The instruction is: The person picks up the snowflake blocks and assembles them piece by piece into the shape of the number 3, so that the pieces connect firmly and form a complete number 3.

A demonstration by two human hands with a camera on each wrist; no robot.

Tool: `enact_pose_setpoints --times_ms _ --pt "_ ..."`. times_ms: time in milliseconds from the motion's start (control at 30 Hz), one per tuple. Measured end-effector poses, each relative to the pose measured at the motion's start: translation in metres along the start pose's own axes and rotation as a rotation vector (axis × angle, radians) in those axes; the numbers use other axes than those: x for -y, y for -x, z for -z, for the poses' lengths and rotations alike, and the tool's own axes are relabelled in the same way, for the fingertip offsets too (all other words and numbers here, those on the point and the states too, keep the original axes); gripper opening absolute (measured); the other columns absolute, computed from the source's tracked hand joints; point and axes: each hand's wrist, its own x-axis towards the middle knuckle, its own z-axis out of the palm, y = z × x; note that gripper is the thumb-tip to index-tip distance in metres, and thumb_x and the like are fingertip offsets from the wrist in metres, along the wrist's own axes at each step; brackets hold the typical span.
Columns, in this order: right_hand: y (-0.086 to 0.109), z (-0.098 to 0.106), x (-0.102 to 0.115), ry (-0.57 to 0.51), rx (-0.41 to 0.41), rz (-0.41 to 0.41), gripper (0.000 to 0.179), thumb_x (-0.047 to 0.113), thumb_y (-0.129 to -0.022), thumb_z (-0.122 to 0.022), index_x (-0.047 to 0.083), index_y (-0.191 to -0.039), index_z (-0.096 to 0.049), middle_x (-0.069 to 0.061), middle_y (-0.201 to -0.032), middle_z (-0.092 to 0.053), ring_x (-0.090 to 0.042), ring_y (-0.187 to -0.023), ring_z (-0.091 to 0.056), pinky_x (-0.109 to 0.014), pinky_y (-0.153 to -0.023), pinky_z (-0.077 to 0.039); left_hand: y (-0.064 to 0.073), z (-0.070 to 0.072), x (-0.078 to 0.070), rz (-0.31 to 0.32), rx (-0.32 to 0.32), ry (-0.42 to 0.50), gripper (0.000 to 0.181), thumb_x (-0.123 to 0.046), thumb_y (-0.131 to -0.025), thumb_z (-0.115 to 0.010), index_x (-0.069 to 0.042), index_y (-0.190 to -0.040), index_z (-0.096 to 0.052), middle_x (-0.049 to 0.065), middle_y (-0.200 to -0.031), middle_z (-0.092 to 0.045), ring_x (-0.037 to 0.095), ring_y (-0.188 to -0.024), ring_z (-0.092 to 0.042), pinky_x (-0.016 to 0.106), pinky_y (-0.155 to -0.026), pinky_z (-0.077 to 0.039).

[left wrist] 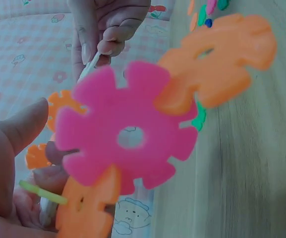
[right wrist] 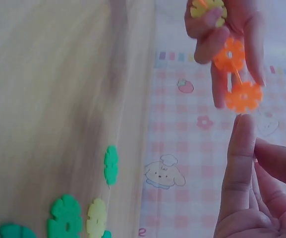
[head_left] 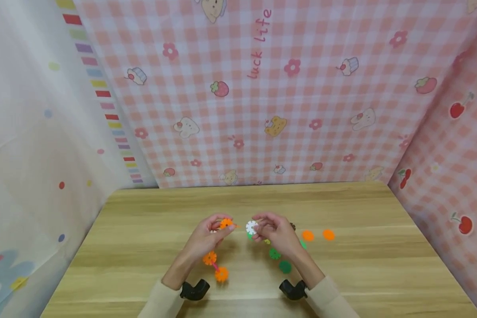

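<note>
Right hand (head_left: 276, 232) pinches a white disc (head_left: 251, 227); left hand (head_left: 204, 236) grips a linked chain (head_left: 210, 258)

In the head view, both hands are raised over the wooden table (head_left: 143, 247). The white disc sits at the right fingertips, the thumb overlapping its edge. The left thumb and fingers close on the chain, with an upper orange disc (head_left: 226, 224) at their tips; below, more discs hang, a pink disc (head_left: 215, 266) among them. A gap separates the two hands. On the table's right side lie two loose orange discs (head_left: 308, 235) (head_left: 328, 234) and a dark green disc (head_left: 285, 266).

In the left wrist view, the pink disc faces the camera, slotted between two orange discs, beside the left fingers. A yellow-green piece (left wrist: 42, 192) juts out below the thumb. Beyond, the right thumb and fingers clamp the white disc, seen nearly edge-on.

In the right wrist view, two orange discs hang along the left fingers, the lower (right wrist: 244, 96) just above a right fingertip. A yellow disc (right wrist: 209, 15) shows higher, by the left fingers. The white disc is hidden here.
</note>
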Motion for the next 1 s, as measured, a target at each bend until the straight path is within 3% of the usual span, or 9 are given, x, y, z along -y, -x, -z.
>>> enact_pose_setpoints --times_ms 200,433,633,1000 --pt "0.007 -0.005 0.000 -0.001 -0.017 0.044 0.028 -0.002 -0.095 -0.061 -0.003 -0.123 -0.061 -0.021 -0.098 -0.066 -0.036 -0.085 -0.071 -0.049 -0.080 -0.058 0.000 -0.004 -0.005 -0.028 0.005 0.021 0.039 -0.040 -0.090 -0.072 -0.019 -0.122 -0.063 -0.001 -0.069 -0.050 0.011 -0.050 -0.034 0.021 -0.045 -0.029" --pt "0.010 -0.008 0.001 -0.017 -0.040 0.072 0.027 -0.004 -0.095 -0.061 -0.006 -0.121 -0.061 -0.023 -0.097 -0.066 -0.026 -0.080 -0.073 -0.043 -0.076 -0.060 -0.002 -0.006 -0.004 -0.026 0.024 0.026 0.038 -0.039 -0.091 -0.072 -0.017 -0.121 -0.063 -0.003 -0.066 -0.048 0.011 -0.050 -0.035 0.020 -0.045 -0.029" --pt "0.010 -0.007 0.001 -0.023 -0.047 0.080 0.025 -0.003 -0.095 -0.060 -0.005 -0.121 -0.062 -0.023 -0.098 -0.067 -0.033 -0.082 -0.072 -0.041 -0.076 -0.060 -0.003 -0.009 -0.004 -0.019 0.033 0.047 0.039 -0.038 -0.091 -0.072 -0.016 -0.122 -0.063 -0.002 -0.073 -0.056 0.012 -0.051 -0.036 0.020 -0.046 -0.030" --pt "0.009 -0.008 -0.002 -0.042 -0.056 0.097 0.024 -0.004 -0.094 -0.062 -0.004 -0.118 -0.063 -0.024 -0.098 -0.067 -0.030 -0.081 -0.073 -0.045 -0.078 -0.059 -0.004 -0.013 -0.007 -0.044 0.054 -0.021 0.034 -0.040 -0.093 -0.068 -0.021 -0.122 -0.067 -0.003 -0.061 -0.043 0.012 -0.049 -0.034 0.021 -0.045 -0.029"
